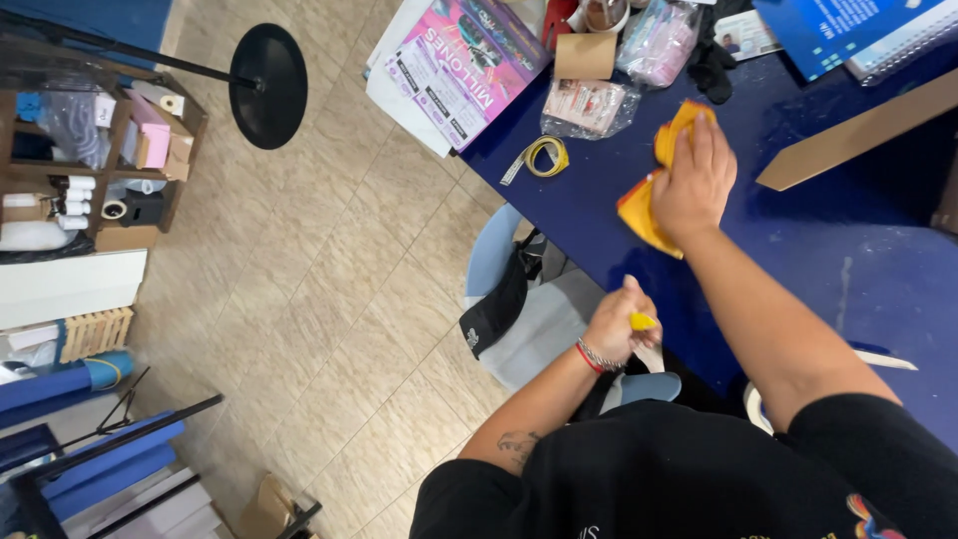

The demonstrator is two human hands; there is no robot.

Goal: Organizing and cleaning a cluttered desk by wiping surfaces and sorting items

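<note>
Left hand (621, 329): closed around a small yellow-capped object (643, 321), held at the near edge of the blue table (858, 269), above a chair with a black bag (496, 309). What the object is cannot be told.

Right hand (694, 180): laid flat, fingers together, pressed down on a yellow-orange cloth (644, 215) lying on the table surface, well in from the edge. The cloth is judged soft, light and limp, bunched under the palm; it would fold rather than hold shape and is best gripped by a gathered handful or pressed flat. Slipping on the glossy top is judged likely.

Beyond the cloth, to the left: a coiled yellow tape measure (545, 155). Behind it, a clear plastic packet (587, 105) with a pale printed card inside, then a plain brown cardboard piece (585, 55) standing upright.

To the right: a long brown cardboard strip (858, 130) lying diagonally.

Far edge: a pink and purple glossy leaflet (467, 60) overhanging the table corner on white sheets; a clear bag of pinkish contents (659, 42); a blue folder (838, 30) over a spiral notebook.

On the floor at far left: a shelf unit (90, 160) with small boxes and rolls.
</note>
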